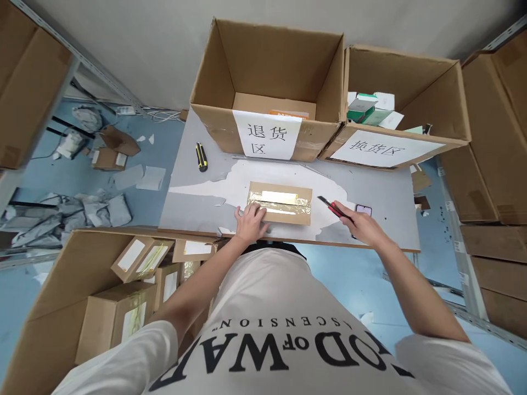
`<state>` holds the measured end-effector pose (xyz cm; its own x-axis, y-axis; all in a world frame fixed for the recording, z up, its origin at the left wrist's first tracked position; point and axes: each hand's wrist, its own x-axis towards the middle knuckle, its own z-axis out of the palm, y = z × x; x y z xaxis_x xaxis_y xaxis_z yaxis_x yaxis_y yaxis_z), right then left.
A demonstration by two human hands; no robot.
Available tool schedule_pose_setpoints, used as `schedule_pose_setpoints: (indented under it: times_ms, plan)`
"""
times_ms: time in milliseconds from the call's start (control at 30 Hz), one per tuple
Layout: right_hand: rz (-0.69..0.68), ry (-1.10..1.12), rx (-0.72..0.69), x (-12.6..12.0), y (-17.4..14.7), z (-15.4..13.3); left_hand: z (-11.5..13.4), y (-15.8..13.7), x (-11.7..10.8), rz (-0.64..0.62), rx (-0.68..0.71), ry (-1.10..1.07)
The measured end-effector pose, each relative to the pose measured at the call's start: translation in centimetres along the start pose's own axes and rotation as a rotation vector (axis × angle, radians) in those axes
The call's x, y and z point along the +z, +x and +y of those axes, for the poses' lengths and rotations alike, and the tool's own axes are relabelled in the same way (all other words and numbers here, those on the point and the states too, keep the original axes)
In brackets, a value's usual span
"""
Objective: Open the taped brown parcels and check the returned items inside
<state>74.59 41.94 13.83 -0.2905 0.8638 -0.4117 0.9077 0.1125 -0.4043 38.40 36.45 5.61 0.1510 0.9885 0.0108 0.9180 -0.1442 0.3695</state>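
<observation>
A small cardboard box (280, 218) sealed with clear tape lies on the grey table, with white labels on its top. My left hand (250, 224) grips its near left corner, fingers bent over the edge. To the right of the box, my right hand (364, 226) is closed around a red and black utility knife (335, 208). The knife's blade points left toward the box, apart from it. Beneath and beside my right hand lies a phone (364, 209), partly covered.
A yellow and black utility knife (201, 157) rests at the table's left. Two large open cartons with paper signs, the left carton (214, 123) and the right carton (447, 131), stand along the back. Below left, a big carton (49, 307) holds several taped boxes. Shelves flank both sides.
</observation>
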Motion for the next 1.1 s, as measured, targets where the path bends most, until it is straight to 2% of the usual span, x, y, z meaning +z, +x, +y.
schedule_pose_setpoints:
  times_ms: [133, 200, 300, 567, 867, 1100]
  plan:
    - [0.008, 0.577, 0.182, 4.4, 0.1, 0.1, 0.3, 3.1, -1.9, -0.116, 0.066, 0.09]
    - [0.031, 0.75, 0.204, 6.3, 0.6, -0.7, 0.3, 4.4, -2.4, -0.183, 0.123, 0.126]
    - [0.048, 0.89, 0.209, 7.7, 0.9, -1.6, 0.2, 5.5, -2.6, -0.256, 0.132, 0.166]
    - [0.021, 1.047, 0.205, 8.5, 0.1, -1.4, 0.1, 5.4, -2.3, -0.291, 0.103, 0.142]
    - [0.018, 1.042, 0.204, 9.0, 0.3, -1.3, -0.1, 5.6, -2.6, -0.287, 0.107, 0.116]
    - [-0.117, 0.996, 0.146, 7.9, 0.0, -0.1, -0.1, 5.6, -2.5, -0.274, 0.09, 0.101]
